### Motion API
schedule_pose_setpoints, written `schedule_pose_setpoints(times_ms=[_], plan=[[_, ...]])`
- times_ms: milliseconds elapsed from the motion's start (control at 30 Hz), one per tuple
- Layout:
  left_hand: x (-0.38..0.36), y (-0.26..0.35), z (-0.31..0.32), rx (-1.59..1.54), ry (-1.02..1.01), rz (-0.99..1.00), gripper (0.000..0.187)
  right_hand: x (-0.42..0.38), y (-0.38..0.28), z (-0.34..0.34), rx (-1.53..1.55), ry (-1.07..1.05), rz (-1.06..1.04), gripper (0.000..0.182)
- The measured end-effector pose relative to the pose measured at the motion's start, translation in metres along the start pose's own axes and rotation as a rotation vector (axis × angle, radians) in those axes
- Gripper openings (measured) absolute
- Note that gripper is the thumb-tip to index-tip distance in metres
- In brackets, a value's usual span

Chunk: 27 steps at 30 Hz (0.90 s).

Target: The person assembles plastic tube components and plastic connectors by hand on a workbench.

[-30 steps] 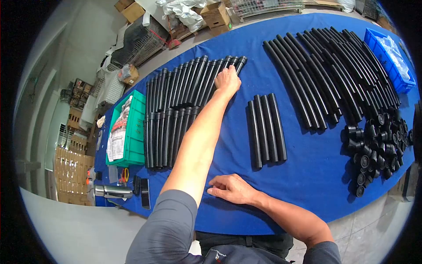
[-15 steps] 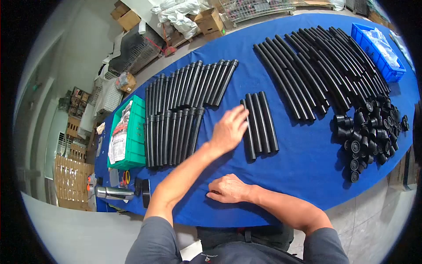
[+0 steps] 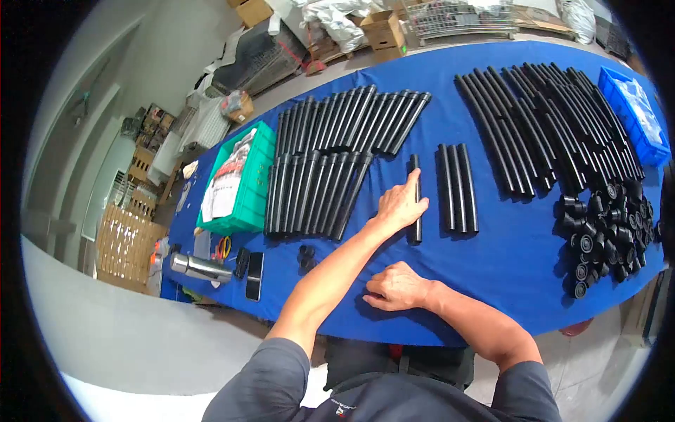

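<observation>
My left hand (image 3: 401, 207) lies over a single black tube (image 3: 415, 228), index finger stretched along its upper part and thumb on its right side. The palm hides the tube's middle. Just right of it, three black tubes (image 3: 458, 190) lie side by side. My right hand (image 3: 398, 287) rests on the blue cloth nearer my body, curled into a fist with nothing showing in it. To the left of my left hand lie two rows of capped black tubes (image 3: 316, 193), the caps at their far ends.
A big stack of black tubes (image 3: 555, 126) lies at right, with a heap of black caps (image 3: 605, 232) below it. A blue crate (image 3: 654, 151) stands beyond. At left are a green crate (image 3: 261, 151), scissors (image 3: 223, 247), a steel flask (image 3: 200, 267) and a phone (image 3: 254, 276).
The leftmost of the grouped tubes now lies apart, to the left of the other three, with my left hand on it. The right hand stays in a fist. The view has shifted.
</observation>
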<state>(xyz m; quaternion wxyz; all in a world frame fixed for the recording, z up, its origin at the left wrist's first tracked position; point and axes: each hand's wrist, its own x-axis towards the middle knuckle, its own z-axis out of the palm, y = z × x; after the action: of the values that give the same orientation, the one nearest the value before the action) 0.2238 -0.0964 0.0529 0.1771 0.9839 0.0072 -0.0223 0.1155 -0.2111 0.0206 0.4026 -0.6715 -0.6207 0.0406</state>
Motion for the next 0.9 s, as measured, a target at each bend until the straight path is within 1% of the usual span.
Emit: schedule_pose_setpoints(times_ms=[67, 100, 200, 267, 300, 333, 400, 433, 467, 533, 567, 667, 700, 733, 767, 800, 867, 900], plan=[[-0.012, -0.010, 0.000, 0.058, 0.009, 0.065, 0.078, -0.002, -0.002, -0.001, -0.005, -0.013, -0.030, 0.036], [-0.017, -0.012, -0.003, 0.090, 0.015, 0.102, 0.076, -0.001, -0.006, -0.006, -0.015, 0.005, -0.048, 0.041], [-0.053, -0.026, -0.015, 0.155, -0.043, 0.082, 0.069, 0.000, -0.011, -0.013, 0.054, 0.020, -0.051, 0.044], [-0.087, -0.039, -0.021, 0.179, -0.037, 0.046, 0.070, 0.001, -0.014, -0.023, 0.215, 0.199, -0.022, 0.044], [-0.105, -0.045, -0.023, 0.183, -0.046, 0.018, 0.070, 0.001, -0.012, -0.029, 0.310, 0.244, 0.053, 0.040], [-0.125, -0.051, -0.025, 0.186, -0.059, -0.016, 0.070, 0.007, -0.013, -0.027, 0.396, 0.499, 0.047, 0.045], [-0.164, -0.054, -0.031, 0.178, -0.057, -0.066, 0.070, 0.004, -0.002, -0.030, 0.399, 0.512, 0.277, 0.040], [-0.179, -0.053, -0.033, 0.159, -0.066, -0.103, 0.070, 0.004, 0.004, -0.026, 0.415, 0.507, 0.347, 0.041], [-0.188, -0.054, -0.035, 0.142, -0.061, -0.129, 0.069, 0.004, 0.010, -0.024, 0.417, 0.506, 0.409, 0.042], [-0.199, -0.058, -0.036, 0.122, -0.020, -0.146, 0.071, 0.005, 0.015, -0.015, 0.479, 0.494, 0.462, 0.045], [-0.204, -0.060, -0.036, 0.113, 0.004, -0.151, 0.071, 0.006, 0.016, -0.013, 0.492, 0.472, 0.482, 0.045], [-0.218, -0.067, -0.036, -0.022, 0.284, -0.123, 0.073, 0.007, 0.014, -0.015, 0.496, 0.443, 0.494, 0.046], [-0.221, -0.074, -0.036, -0.014, 0.442, -0.072, 0.069, 0.007, 0.013, -0.016, 0.494, 0.447, 0.498, 0.046], [-0.226, -0.084, -0.039, -0.028, 0.507, -0.144, 0.057, 0.006, 0.012, -0.017, 0.492, 0.457, 0.505, 0.047], [-0.230, -0.094, -0.041, -0.014, 0.576, -0.208, 0.055, 0.004, 0.012, -0.015, 0.514, 0.453, 0.522, 0.047], [-0.232, -0.105, -0.042, 0.000, 0.649, -0.266, 0.054, 0.004, 0.016, -0.012, 0.532, 0.455, 0.536, 0.047], [-0.234, -0.131, -0.043, 0.064, 0.685, -0.384, 0.058, 0.006, 0.021, -0.014, 0.529, 0.451, 0.556, 0.045], [-0.233, -0.139, -0.043, 0.064, 0.616, -0.457, 0.062, 0.008, 0.020, -0.016, 0.516, 0.469, 0.560, 0.043]])
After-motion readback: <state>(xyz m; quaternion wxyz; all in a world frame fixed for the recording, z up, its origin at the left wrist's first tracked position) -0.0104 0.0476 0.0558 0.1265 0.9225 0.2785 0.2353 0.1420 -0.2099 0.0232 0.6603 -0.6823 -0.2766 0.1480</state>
